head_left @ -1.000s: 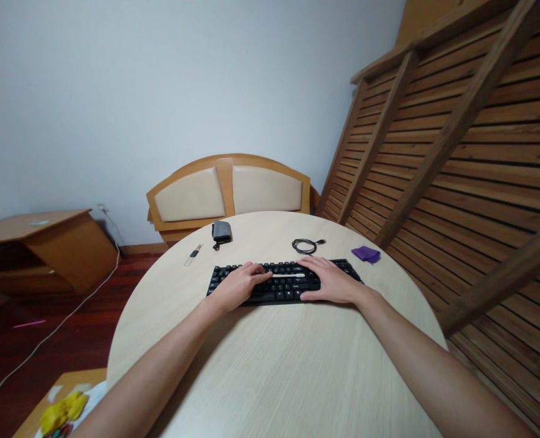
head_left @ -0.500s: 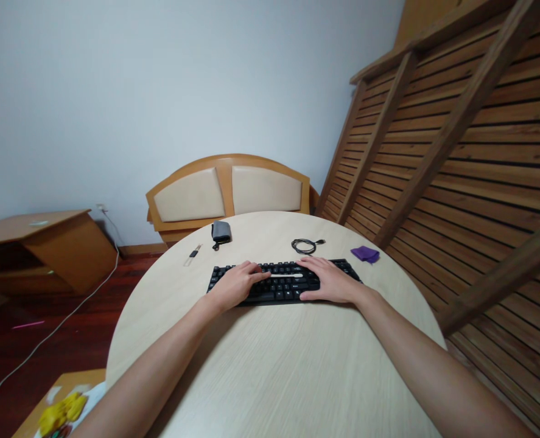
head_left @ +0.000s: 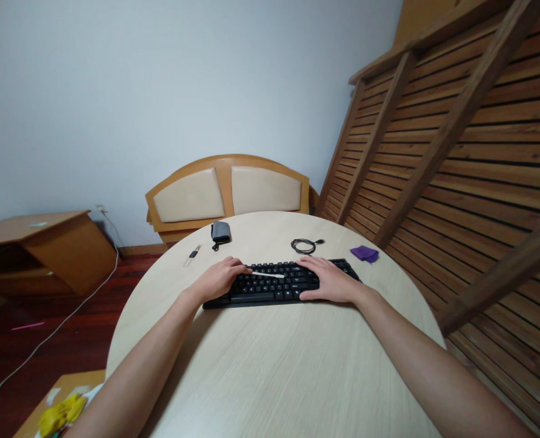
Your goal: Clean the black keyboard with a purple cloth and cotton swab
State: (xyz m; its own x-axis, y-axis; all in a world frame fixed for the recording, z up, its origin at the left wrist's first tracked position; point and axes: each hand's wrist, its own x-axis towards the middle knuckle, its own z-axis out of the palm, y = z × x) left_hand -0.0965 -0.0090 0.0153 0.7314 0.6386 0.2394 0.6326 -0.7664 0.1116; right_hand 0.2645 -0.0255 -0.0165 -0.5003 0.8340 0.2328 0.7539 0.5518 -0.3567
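A black keyboard (head_left: 260,297) lies across the round table. Pinched in the fingers of my left hand (head_left: 219,280) is a thin white cotton swab (head_left: 268,275), which points right over the keys. That hand is above the keyboard's left part and hides some of it. My right hand (head_left: 331,281) spans the keyboard's right part, thumb by the near edge and fingers by the far edge, gripping it. Behind the keyboard lie a coiled black cable (head_left: 303,246) and, further right, a folded purple cloth (head_left: 364,253).
On the table's (head_left: 270,371) far left are a grey pouch (head_left: 221,232) and a black binder clip (head_left: 193,254). A slatted wooden frame (head_left: 456,158) leans close on the right. Low at left, yellow gloves (head_left: 62,415) rest on a board. A headboard (head_left: 226,188) stands behind.
My left hand has slid left along the keyboard, taking the cotton swab with it. The keyboard's left end has shifted slightly towards me. My right hand stays in place.
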